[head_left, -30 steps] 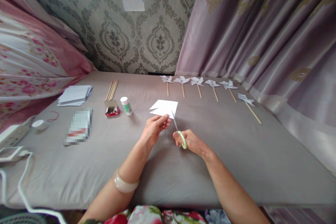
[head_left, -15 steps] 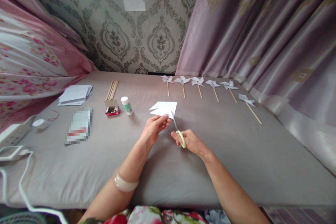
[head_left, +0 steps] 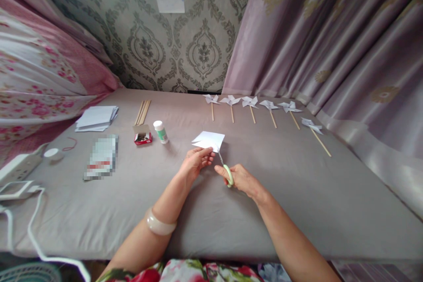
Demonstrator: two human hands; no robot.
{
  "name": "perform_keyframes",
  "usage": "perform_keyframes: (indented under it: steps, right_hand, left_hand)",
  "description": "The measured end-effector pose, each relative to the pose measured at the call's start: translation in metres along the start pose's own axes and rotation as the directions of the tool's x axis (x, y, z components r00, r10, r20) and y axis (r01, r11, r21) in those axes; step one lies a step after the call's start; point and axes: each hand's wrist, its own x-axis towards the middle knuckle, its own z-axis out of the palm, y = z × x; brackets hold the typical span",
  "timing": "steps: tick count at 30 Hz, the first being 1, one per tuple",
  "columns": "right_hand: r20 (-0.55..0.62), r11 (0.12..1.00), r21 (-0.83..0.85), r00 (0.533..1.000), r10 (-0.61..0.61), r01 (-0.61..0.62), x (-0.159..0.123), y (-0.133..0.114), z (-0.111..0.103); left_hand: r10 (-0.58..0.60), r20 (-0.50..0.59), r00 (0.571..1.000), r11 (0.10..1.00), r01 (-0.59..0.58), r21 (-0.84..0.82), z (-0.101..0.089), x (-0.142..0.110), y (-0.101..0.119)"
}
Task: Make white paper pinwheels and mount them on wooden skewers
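A white sheet of paper (head_left: pixel 211 138) with a slit at its left side is pinched at its near edge by my left hand (head_left: pixel 197 161). My right hand (head_left: pixel 240 178) is closed around the pale green handle of a pair of scissors (head_left: pixel 228 176). The scissors' blades point up and away, meeting the paper at its near right corner. Both hands are above the middle of the grey cloth (head_left: pixel 211 211). How far the blades have gone into the paper is too small to tell.
Several paper pinwheels (head_left: pixel 250 102) on sticks lie at the back right. Leftward are loose wooden sticks (head_left: pixel 142 112), a small red box (head_left: pixel 143 138), a white-and-green bottle (head_left: pixel 160 132), a paper stack (head_left: pixel 95 119), a blurred packet (head_left: pixel 102 157) and a power strip (head_left: pixel 20 169) with white cables.
The paper has tilted and come slightly lower and nearer in my left hand. My right hand has barely moved with the scissors. The whole view has shifted a little.
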Motion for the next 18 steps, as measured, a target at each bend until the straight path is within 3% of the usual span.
perform_keyframes:
  steps: [6,18]
  right_hand:
    - [-0.002,1.000,-0.009,1.000,0.011,-0.011,-0.001,-0.002,0.000]
    - [-0.010,0.994,0.085,0.998,-0.067,0.068,-0.004,-0.005,-0.004]
  left_hand:
    - [0.058,-0.013,0.998,0.998,-0.058,-0.004,0.002,-0.002,0.000]
    - [0.169,0.155,0.973,0.982,-0.181,0.063,0.007,-0.013,0.000]
